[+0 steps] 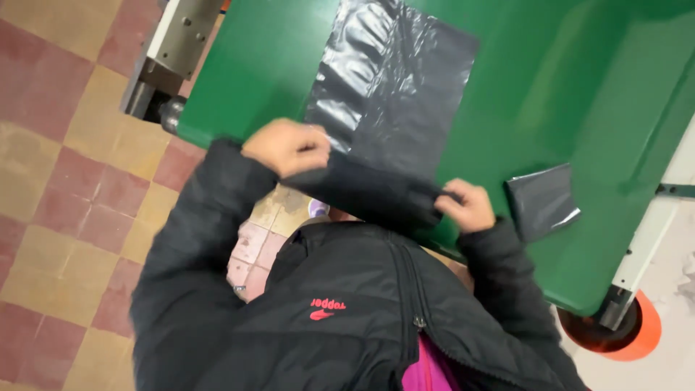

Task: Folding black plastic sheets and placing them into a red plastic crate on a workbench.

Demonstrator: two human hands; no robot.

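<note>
While both hands, left (287,147) and right (467,205), close their grip on the near edge of the black bag (391,94), it lies on the green table (550,80), center of the frame.

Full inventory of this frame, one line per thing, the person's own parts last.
Large black plastic bag: 1, glossy black, flat on the table, near edge gripped by both hands.
Small folded black plastic bag: 1, black, on the table beside the right hand.
Green table: 1, green top with a pale frame at its right edge.
Orange roll: 1, orange, low at the table's right corner.
Grey metal bracket: 1, grey, at the table's far left corner.
Tiled floor: red and tan squares, left of the table.
Black jacket: 1, black, worn by the person.
Left hand: fist closed on the large bag's edge.
Right hand: closed on the same edge.
</note>
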